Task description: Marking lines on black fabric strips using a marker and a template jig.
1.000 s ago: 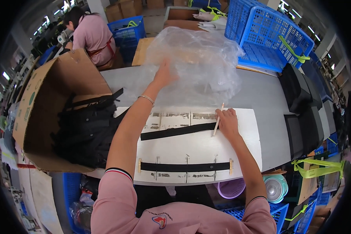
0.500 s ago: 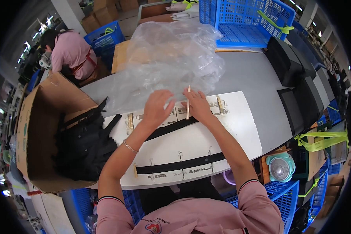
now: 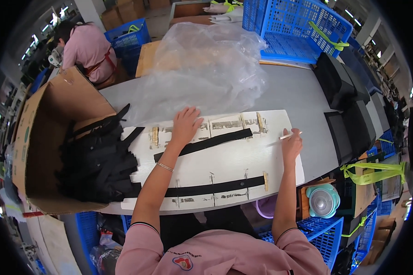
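My right hand [image 3: 292, 145] is raised over the right end of a white board [image 3: 280, 158], its fingers closed on a slim white pen-like stick [image 3: 285, 136] that points left. My left hand [image 3: 186, 124] rests at the board's far edge with fingers stretched out, just beyond one black fabric strip [image 3: 215, 143] that lies slanted across the board. A second black strip [image 3: 225, 185], with a small round dot near its right part, lies along the near edge between marked lines. My left forearm covers part of both strips.
At the left an open cardboard box [image 3: 46, 151] tips toward the board, with a heap of black strips [image 3: 96, 165] spilling out. Clear plastic sheeting [image 3: 206, 68] covers the far table. A blue crate [image 3: 289, 46], black padded pieces [image 3: 337, 85] and a teal fan [image 3: 323, 200] stand around. One person [image 3: 89, 52] sits far left.
My right hand has moved right and nearer with the stick, away from the far side of the upper strip. My left hand stays by the board's far edge, its fingers now flatter.
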Demonstrator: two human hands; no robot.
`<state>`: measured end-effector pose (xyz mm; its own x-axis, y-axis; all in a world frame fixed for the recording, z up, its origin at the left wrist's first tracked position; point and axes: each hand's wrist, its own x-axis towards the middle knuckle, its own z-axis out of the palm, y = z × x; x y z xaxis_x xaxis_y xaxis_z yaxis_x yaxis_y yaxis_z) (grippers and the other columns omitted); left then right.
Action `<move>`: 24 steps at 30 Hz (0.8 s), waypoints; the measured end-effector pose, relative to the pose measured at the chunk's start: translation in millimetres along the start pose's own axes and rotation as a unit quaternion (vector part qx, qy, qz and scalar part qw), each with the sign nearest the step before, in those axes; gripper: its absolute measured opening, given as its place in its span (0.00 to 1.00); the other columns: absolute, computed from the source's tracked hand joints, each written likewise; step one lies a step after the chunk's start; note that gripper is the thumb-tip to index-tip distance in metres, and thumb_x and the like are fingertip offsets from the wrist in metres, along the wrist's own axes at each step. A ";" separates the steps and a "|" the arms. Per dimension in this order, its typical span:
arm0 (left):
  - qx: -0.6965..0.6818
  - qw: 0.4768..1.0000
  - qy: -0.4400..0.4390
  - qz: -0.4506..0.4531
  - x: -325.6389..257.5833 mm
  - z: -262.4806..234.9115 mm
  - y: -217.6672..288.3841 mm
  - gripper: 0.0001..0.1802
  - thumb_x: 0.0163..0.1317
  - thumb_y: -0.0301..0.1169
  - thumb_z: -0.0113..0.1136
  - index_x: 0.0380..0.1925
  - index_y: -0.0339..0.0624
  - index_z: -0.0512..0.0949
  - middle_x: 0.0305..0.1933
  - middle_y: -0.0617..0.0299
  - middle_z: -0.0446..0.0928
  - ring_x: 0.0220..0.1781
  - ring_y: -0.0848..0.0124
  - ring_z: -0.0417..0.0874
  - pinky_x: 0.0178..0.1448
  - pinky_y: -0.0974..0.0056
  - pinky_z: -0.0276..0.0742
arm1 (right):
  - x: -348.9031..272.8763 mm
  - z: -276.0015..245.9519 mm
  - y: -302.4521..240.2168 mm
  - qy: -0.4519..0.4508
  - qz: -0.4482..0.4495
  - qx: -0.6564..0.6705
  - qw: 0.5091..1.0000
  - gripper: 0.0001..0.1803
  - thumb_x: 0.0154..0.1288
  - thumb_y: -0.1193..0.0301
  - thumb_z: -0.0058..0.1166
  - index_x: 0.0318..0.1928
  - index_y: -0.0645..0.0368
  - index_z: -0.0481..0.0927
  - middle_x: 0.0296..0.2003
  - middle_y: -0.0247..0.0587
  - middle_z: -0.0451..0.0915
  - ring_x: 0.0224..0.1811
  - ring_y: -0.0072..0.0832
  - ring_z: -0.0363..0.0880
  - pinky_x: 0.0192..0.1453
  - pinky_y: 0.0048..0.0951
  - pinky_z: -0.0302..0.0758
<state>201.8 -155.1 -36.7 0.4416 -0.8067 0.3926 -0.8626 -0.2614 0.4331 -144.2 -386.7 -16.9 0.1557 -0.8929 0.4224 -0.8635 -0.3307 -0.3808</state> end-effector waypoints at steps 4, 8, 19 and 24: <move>0.011 1.000 0.012 0.000 2.4 -1.2 1.5 0.23 0.73 0.45 0.56 0.60 0.43 0.79 0.69 0.54 0.75 0.75 0.53 0.68 0.77 0.45 0.57 | 39.3 -0.4 30.2 -0.014 0.100 0.183 0.978 0.20 0.69 0.58 0.65 0.47 0.61 0.78 0.37 0.45 0.83 0.42 0.40 0.82 0.46 0.38 0.76; 0.012 1.000 0.024 0.008 2.6 0.7 4.1 0.24 0.73 0.45 0.56 0.61 0.43 0.79 0.70 0.54 0.74 0.75 0.53 0.67 0.77 0.45 0.57 | 70.1 23.6 77.7 -0.095 0.194 0.373 0.902 0.23 0.65 0.59 0.70 0.46 0.65 0.78 0.35 0.33 0.79 0.38 0.21 0.76 0.42 0.25 0.72; -0.031 0.993 0.110 -0.009 -7.2 -50.5 24.6 0.21 0.69 0.45 0.62 0.46 0.36 0.82 0.57 0.54 0.81 0.58 0.52 0.77 0.64 0.50 0.70 | 100.9 -10.4 64.1 -0.177 0.238 0.413 0.861 0.27 0.51 0.71 0.77 0.49 0.64 0.76 0.36 0.34 0.78 0.36 0.23 0.74 0.43 0.27 0.72; -0.067 0.996 -0.035 -0.053 26.1 -54.3 -0.3 0.22 0.70 0.49 0.59 0.39 0.40 0.85 0.48 0.51 0.85 0.55 0.50 0.79 0.62 0.50 0.72 | 94.5 -31.5 46.4 -0.147 0.239 0.349 0.894 0.32 0.49 0.69 0.78 0.52 0.64 0.76 0.43 0.41 0.77 0.46 0.32 0.75 0.51 0.34 0.74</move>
<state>227.0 -147.3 17.4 0.5062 -0.8146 0.2833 -0.7693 -0.2780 0.5752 -184.7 -476.8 31.3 0.0577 -0.9909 -0.1213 -0.3711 0.0916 -0.9241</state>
